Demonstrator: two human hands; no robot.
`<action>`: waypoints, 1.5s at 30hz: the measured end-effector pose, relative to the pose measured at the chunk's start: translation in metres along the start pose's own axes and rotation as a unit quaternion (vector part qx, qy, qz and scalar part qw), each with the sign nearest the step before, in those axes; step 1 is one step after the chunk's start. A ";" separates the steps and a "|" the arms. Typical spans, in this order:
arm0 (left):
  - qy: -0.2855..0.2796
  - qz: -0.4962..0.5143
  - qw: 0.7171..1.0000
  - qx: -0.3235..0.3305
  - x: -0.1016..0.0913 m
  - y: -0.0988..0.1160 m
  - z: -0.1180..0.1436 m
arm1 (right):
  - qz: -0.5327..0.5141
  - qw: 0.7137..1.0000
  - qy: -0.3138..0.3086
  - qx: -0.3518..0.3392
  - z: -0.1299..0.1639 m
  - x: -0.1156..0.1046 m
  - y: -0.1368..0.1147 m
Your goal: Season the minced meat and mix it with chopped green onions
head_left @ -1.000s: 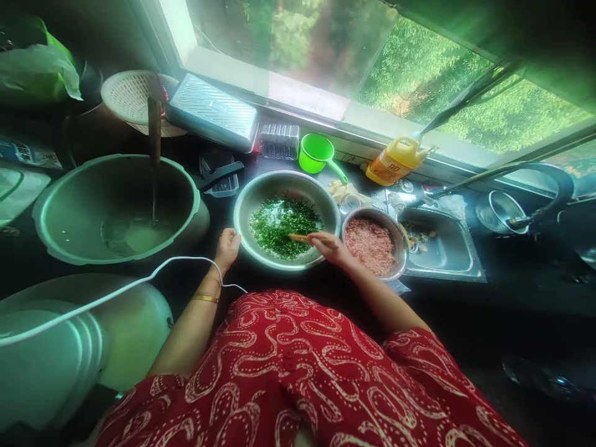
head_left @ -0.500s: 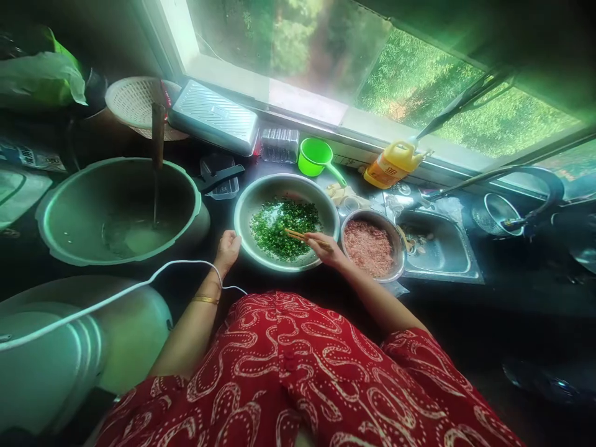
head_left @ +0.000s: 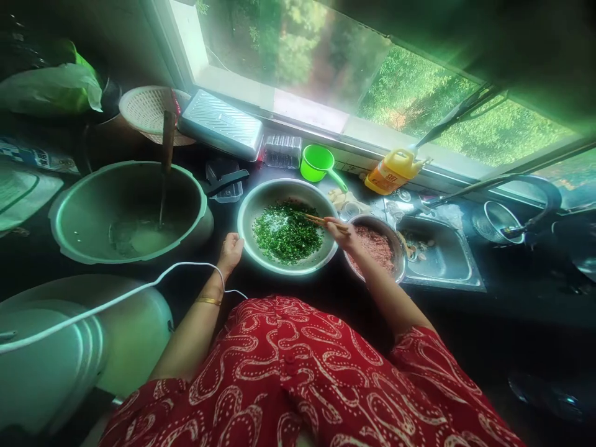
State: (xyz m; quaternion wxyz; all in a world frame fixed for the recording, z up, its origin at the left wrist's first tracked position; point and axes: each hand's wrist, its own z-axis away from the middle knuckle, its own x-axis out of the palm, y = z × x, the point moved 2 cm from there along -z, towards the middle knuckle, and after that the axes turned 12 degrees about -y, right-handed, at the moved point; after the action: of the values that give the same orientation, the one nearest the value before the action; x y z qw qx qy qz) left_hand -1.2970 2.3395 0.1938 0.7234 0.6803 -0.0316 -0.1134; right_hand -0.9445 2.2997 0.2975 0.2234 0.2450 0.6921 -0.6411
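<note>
I see my right hand closed around a pair of chopsticks, their tips over the chopped greens in the steel bowl at centre; my left hand rests curled against that bowl's near-left rim, gripping nothing that I can make out; just right of it, touching, sits a smaller steel bowl of minced meat, partly hidden by my forearm; to the left a large pot holds a little pale liquid and an upright ladle; a green scoop stands near the window.
</note>
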 end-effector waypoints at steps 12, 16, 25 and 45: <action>0.011 -0.039 0.999 0.002 0.000 0.004 0.001 | 0.021 0.998 -0.052 0.006 0.044 0.006 -0.033; 0.013 -0.037 0.999 0.002 0.000 0.005 0.002 | 0.073 0.997 -0.009 -0.028 0.038 -0.024 -0.017; 0.013 -0.023 0.999 0.017 0.001 0.000 0.002 | -0.033 0.993 -0.106 0.048 0.087 0.046 -0.025; 0.008 -0.027 1.000 0.007 -0.001 -0.006 0.001 | 0.072 0.982 -0.126 -0.122 0.012 0.064 -0.036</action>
State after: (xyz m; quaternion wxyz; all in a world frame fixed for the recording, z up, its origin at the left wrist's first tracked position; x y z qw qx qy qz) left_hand -1.2986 2.3384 0.1878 0.7153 0.6871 -0.0079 -0.1275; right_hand -1.0168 2.2892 0.2849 0.3826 0.1822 0.7122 -0.5597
